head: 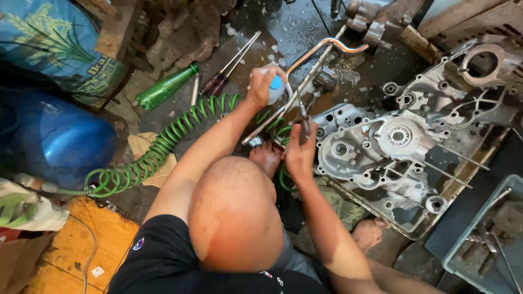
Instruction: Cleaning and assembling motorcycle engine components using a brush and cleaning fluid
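My left hand is raised over the wet floor, closed round a small white bottle with a blue cap. Just below and to the right, my right hand grips a thin metal tool with a dark handle, its tip pointing up towards the bottle. Both hands hover at the left edge of a grey aluminium engine crankcase that lies flat on the floor. My bent knee and bare foot sit between my arms.
A green coiled air hose runs left to a blue tank. A green bottle, two screwdrivers and a bent chrome bar lie beyond the hands. A second casing is at the upper right, a grey tool tray at the lower right.
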